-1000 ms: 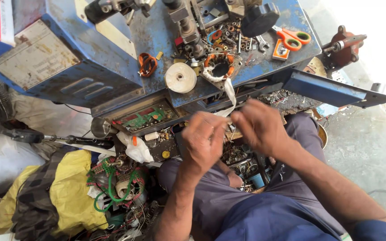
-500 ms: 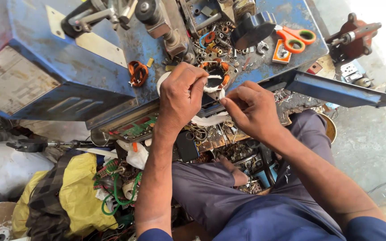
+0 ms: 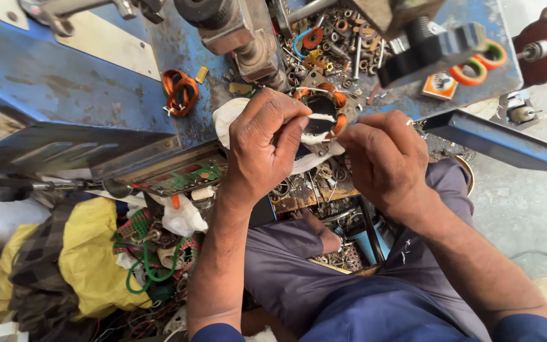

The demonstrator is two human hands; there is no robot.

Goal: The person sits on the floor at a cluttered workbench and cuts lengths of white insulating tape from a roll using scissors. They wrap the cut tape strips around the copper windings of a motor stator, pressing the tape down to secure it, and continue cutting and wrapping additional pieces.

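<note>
Both hands are seen at the front edge of a blue metal desk (image 3: 83, 95), close together over a small wound coil. The left hand (image 3: 267, 142) is closed, its fingers curled around a strip of white tape (image 3: 316, 118) that is pinched between thumb and forefinger. The right hand (image 3: 384, 158) is likewise closed, fingertips drawn together on the other end of the same white tape; what else, if anything, is gripped there cannot be told. The copper coil (image 3: 327, 104), ring-shaped with orange-brown winding and a dark centre, is located on the desk directly beyond the fingertips, between the two hands. Whether the tape touches the coil cannot be told for certain.

A roll of white tape (image 3: 226, 117) is partly hidden under the left hand. A second, loose copper coil (image 3: 180, 90) lies on the desk well to the left. Scattered washers and small hardware (image 3: 337, 44) are noted beyond the coil. Orange-handled scissors (image 3: 479, 63) lie at the far right of the desk. An open drawer holding a green circuit board (image 3: 188, 178) is seen below the desk edge, left of the left forearm. A yellow cloth (image 3: 90, 253) and green wire (image 3: 147, 272) lie on the floor below.
</note>
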